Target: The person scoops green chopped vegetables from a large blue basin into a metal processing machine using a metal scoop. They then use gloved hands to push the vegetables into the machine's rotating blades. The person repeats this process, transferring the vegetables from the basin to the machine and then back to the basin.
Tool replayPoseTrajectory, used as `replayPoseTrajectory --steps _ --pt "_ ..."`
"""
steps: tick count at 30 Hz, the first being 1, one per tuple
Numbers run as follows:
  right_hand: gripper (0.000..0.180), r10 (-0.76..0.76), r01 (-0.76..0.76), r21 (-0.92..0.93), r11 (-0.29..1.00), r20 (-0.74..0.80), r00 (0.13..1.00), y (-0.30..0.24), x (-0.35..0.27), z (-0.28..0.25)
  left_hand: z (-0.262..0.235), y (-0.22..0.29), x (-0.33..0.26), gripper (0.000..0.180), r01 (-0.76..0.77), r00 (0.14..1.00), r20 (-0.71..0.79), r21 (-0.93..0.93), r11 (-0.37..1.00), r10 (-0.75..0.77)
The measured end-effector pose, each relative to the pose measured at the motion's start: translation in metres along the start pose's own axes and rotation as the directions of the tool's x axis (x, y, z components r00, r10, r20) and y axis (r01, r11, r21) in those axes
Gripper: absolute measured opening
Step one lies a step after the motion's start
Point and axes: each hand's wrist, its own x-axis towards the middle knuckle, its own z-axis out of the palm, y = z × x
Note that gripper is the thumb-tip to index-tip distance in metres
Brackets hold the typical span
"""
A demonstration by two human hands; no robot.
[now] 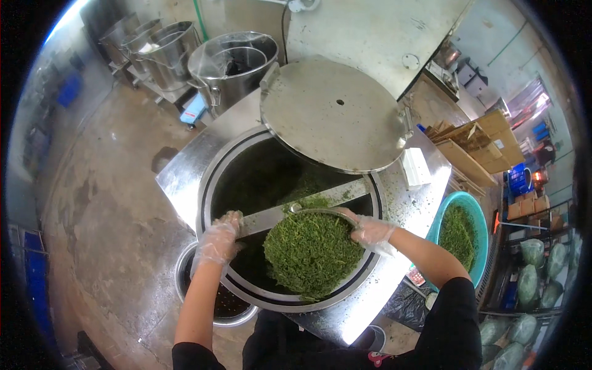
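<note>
Stainless steel covers the square machine top (185,176) with its round black vat (259,179) and one raised lid (333,114), standing on a stained concrete floor (105,203). One metal bowl (314,253) heaped with green leaves tilts over the vat. Two gloved hands work here: the right hand (370,231) grips the bowl's rim, the left hand (217,242) rests loosely curled on the vat's edge; one teal basin (478,222) of leaves sits right.

Vat (185,179): centre, its round opening directly before the person.
Lid (333,114): raised behind the opening.
Bowl of leaves (311,253): over the opening's near right part, between left hand (217,242) and right hand (370,231).
Tub (478,216): right of the vat.
Pots (237,65): behind, to the left.
Basin (185,271): on the floor, near left.
</note>
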Motion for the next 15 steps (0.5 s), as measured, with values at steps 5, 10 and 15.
replayPoseTrajectory --steps 5,10,15 --pt "0.089 0.123 -0.126 -0.067 0.99 -0.055 0.991 -0.016 -0.01 -0.016 -0.006 0.005 -0.003 0.085 0.018 1.0 0.009 -0.09 0.996 -0.018" --pt "0.064 -0.14 0.1 -0.605 0.79 -0.018 0.99 0.072 0.003 -0.005 -0.005 0.005 -0.001 0.086 -0.025 0.999 -0.025 -0.097 0.995 0.023" --pt "0.046 0.454 -0.396 0.337 0.854 -0.113 0.884 0.018 -0.021 0.017 -0.002 0.001 -0.006 0.087 0.026 0.999 0.031 -0.097 0.995 -0.023"
